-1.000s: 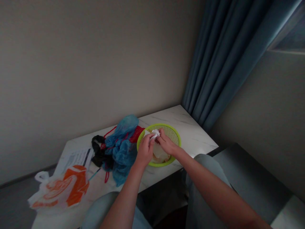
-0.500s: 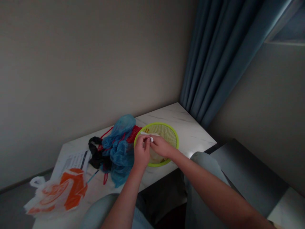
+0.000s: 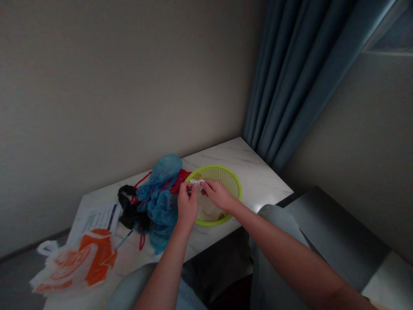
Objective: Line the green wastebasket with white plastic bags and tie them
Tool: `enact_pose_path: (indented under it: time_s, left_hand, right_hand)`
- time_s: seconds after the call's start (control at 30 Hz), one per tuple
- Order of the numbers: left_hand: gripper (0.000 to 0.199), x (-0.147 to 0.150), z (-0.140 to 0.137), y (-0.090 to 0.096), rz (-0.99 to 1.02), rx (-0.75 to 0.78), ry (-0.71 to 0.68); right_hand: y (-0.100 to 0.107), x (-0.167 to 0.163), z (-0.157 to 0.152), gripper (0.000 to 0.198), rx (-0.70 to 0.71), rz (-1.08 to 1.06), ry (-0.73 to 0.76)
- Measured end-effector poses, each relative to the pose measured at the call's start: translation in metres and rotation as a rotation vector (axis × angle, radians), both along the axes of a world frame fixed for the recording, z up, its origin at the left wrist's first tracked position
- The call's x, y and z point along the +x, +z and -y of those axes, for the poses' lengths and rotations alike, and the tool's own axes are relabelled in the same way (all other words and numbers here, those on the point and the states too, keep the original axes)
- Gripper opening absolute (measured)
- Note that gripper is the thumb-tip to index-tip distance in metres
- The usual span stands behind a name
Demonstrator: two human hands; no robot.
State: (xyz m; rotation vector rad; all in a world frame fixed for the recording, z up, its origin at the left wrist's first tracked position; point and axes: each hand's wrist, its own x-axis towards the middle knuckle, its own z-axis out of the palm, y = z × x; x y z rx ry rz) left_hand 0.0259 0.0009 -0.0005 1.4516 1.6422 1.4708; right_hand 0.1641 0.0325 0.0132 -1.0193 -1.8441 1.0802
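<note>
My left hand (image 3: 187, 206) and my right hand (image 3: 218, 196) meet over the left part of a lime-green plastic basket (image 3: 239, 182). Both are closed, pinching a thin white strip (image 3: 197, 181) between thumbs and fingers. The strip looks like twisted plastic or paper; its exact kind is unclear. Inside the basket, beneath my hands, lies pale, crumpled, bag-like material (image 3: 207, 212). Whether the strip joins it is hidden. Just left of the basket is a heap of crumpled blue plastic bags (image 3: 164, 204), with a red bag (image 3: 179, 182) touching the rim.
A black bag (image 3: 129, 217) lies at the heap's left side. Nearer me are a printed paper sheet (image 3: 96, 218) and a white-and-orange plastic bag (image 3: 75, 262). The white marbled table (image 3: 258, 172) meets the wall behind; a blue curtain (image 3: 274, 86) hangs at right.
My hands have shifted slightly left and the fingertips have moved a little apart. The white piece, bunched at my fingertips before, now stretches as a short strip between them.
</note>
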Motion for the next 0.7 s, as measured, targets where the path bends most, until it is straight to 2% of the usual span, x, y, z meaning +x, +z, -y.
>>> enact_pose_path:
  time_s: [0.07, 0.17, 0.27, 0.43, 0.57, 0.7]
  left_hand:
    - [0.023, -0.001, -0.003, -0.002, 0.121, -0.038, 0.008]
    - [0.027, -0.004, -0.008, -0.004, 0.187, -0.123, -0.083]
    - [0.024, -0.005, -0.006, -0.001, 0.089, -0.099, -0.105]
    - [0.014, 0.001, 0.007, 0.009, -0.153, 0.076, -0.043]
    - [0.023, 0.005, 0.013, 0.009, -0.273, 0.098, -0.135]
    - [0.018, 0.004, 0.011, 0.008, -0.365, 0.084, -0.200]
  right_hand:
    - [0.001, 0.001, -0.001, 0.035, 0.024, -0.015, -0.010]
    - [0.002, 0.002, -0.001, 0.032, 0.058, -0.003, 0.010]
    - [0.000, 0.002, -0.003, 0.031, 0.048, -0.014, -0.011]
    - [-0.008, 0.003, -0.012, 0.035, 0.024, -0.035, -0.138]
    - [-0.011, 0.002, -0.017, 0.037, -0.038, -0.148, -0.067]
    - [-0.013, -0.002, -0.016, 0.026, -0.203, -0.282, -0.023]
